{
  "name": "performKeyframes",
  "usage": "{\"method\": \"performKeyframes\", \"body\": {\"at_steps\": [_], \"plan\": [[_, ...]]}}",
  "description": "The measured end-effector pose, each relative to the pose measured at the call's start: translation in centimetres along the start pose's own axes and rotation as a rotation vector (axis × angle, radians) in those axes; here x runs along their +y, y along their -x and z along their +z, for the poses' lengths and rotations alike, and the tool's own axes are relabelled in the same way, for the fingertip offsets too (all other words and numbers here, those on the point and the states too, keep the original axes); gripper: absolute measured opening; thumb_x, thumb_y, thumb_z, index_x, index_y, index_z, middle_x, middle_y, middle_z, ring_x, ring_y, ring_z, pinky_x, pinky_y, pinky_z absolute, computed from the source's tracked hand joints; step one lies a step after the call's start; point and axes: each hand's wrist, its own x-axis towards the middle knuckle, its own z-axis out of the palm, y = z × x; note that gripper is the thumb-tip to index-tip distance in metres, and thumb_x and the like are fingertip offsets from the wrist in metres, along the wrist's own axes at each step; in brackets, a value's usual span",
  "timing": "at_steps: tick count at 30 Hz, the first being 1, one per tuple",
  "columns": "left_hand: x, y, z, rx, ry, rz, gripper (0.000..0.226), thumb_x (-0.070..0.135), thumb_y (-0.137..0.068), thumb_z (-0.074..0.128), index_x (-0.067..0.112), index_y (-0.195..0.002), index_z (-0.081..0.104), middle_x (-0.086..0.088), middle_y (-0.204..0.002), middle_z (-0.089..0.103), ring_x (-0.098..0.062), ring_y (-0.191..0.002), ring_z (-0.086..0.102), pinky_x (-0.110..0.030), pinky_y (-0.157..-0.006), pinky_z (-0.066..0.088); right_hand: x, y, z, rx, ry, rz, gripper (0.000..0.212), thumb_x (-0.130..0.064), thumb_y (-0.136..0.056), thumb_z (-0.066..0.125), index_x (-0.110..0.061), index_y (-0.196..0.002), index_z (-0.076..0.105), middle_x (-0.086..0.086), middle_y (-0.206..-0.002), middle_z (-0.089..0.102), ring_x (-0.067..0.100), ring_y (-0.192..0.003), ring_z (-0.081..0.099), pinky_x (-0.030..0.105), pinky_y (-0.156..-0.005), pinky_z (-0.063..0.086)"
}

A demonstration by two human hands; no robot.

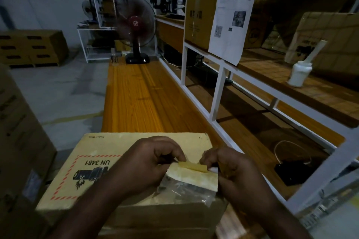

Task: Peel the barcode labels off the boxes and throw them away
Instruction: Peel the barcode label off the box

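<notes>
Both grips are clenched on the same thing: the left hand [147, 163] pinches one end of the label [191, 167] and the right hand [233, 169] pinches the other, fingers curled. The label is a yellowish strip, rolled on itself, raised off the top of the cardboard box [108, 153], which sits on the wooden counter [139, 99] at 6 o'clock. Below the strip lies a pale patch and what looks like a clear plastic sleeve [184, 188], though the light is too dim to be sure. A fan [136, 25] stands at 12 o'clock on the counter's far end. A white bottle [300, 72] sits on the shelf [272, 68] at 3 o'clock.
</notes>
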Motion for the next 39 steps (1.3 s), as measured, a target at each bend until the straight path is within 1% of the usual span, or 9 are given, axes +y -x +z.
{"method": "performKeyframes", "body": {"at_steps": [4,8,11,14,17,23,28,31,39], "plan": [[0.3,-0.1,-0.2,-0.027,0.076,-0.109,0.035,0.006,-0.076,0.081,0.034,-0.096,0.073,0.014,-0.091,0.075,-0.005,-0.089,0.071,-0.032,-0.081,0.059,-0.2,0.1,0.0,0.039,0.099,-0.089,0.035,0.001,-0.074,0.073,-0.029,-0.088,0.064,-0.016,-0.095,0.065,0.006,-0.094,0.063,0.029,-0.072,0.054],[0.6,-0.2,-0.2,-0.023,0.096,-0.216,0.052,0.008,-0.078,0.079,0.04,-0.109,0.052,0.013,-0.094,0.075,-0.004,-0.092,0.07,-0.036,-0.087,0.058,0.2,0.3,0.3,0.09,0.145,-0.157,0.047,0.008,-0.068,0.078,-0.031,-0.089,0.063,-0.017,-0.093,0.066,0.005,-0.091,0.063,0.032,-0.07,0.055],[0.2,-0.1,0.1,-0.045,0.012,-0.17,0.048,0.012,-0.079,0.079,0.045,-0.108,0.06,0.022,-0.106,0.067,0.0,-0.104,0.064,-0.033,-0.094,0.055,0.2,0.6,0.5,0.137,0.14,-0.181,0.055,0.014,-0.065,0.078,-0.032,-0.091,0.062,-0.017,-0.096,0.065,0.003,-0.094,0.063,0.03,-0.074,0.053],[0.0,-0.6,0.0,-0.101,-0.109,-0.066,0.022,0.038,-0.078,0.075,0.044,-0.099,0.071,0.026,-0.108,0.062,0.0,-0.109,0.058,-0.037,-0.095,0.051,0.1,0.8,0.7,0.172,0.117,-0.18,0.055,0.011,-0.065,0.08,-0.033,-0.093,0.061,-0.017,-0.096,0.065,0.004,-0.093,0.063,0.03,-0.073,0.053],[0.0,-0.7,-0.2,-0.134,-0.141,0.022,0.027,0.058,-0.071,0.066,0.039,-0.089,0.072,0.02,-0.095,0.068,-0.004,-0.097,0.06,-0.038,-0.084,0.051,-0.6,1.0,0.7,0.195,-0.06,-0.077,0.034,-0.009,-0.075,0.073,-0.035,-0.094,0.059,-0.014,-0.094,0.065,0.011,-0.091,0.065,0.033,-0.071,0.056],[-0.1,-0.8,-0.3,-0.156,-0.039,0.017,0.024,0.052,-0.071,0.068,0.033,-0.084,0.072,0.016,-0.086,0.069,-0.006,-0.086,0.064,-0.027,-0.072,0.052,-1.4,0.9,0.5,0.09,-0.276,0.203,0.045,-0.003,-0.082,0.074,-0.032,-0.114,0.06,-0.02,-0.11,0.064,0.0,-0.107,0.06,0.016,-0.074,0.055],[0.0,-0.8,-0.3,-0.164,0.047,-0.018,0.009,0.028,-0.075,0.072,0.033,-0.082,0.071,0.016,-0.083,0.072,-0.003,-0.081,0.067,-0.015,-0.067,0.049,-1.8,0.9,0.4,0.065,-0.343,0.253,0.031,0.001,-0.083,0.073,-0.028,-0.091,0.071,-0.011,-0.097,0.068,0.004,-0.092,0.065,0.022,-0.069,0.057],[0.3,-0.7,-0.3,-0.191,0.148,-0.039,0.014,0.031,-0.072,0.077,0.028,-0.085,0.072,0.013,-0.083,0.074,-0.002,-0.078,0.068,-0.013,-0.067,0.049,-2.0,0.8,0.3,0.057,-0.327,0.241,0.026,-0.001,-0.081,0.075,-0.026,-0.086,0.07,-0.001,-0.091,0.069,0.013,-0.087,0.066,0.032,-0.068,0.059],[0.7,-0.5,-0.4,-0.081,0.295,-0.128,0.016,0.03,-0.075,0.077,0.016,-0.082,0.078,-0.003,-0.083,0.075,-0.014,-0.075,0.069,-0.025,-0.065,0.052,-3.7,0.3,-0.2,0.08,-0.42,0.278,0.004,-0.022,-0.08,0.071,-0.025,-0.081,0.07,-0.001,-0.09,0.07,0.015,-0.085,0.067,0.037,-0.07,0.06]]}}
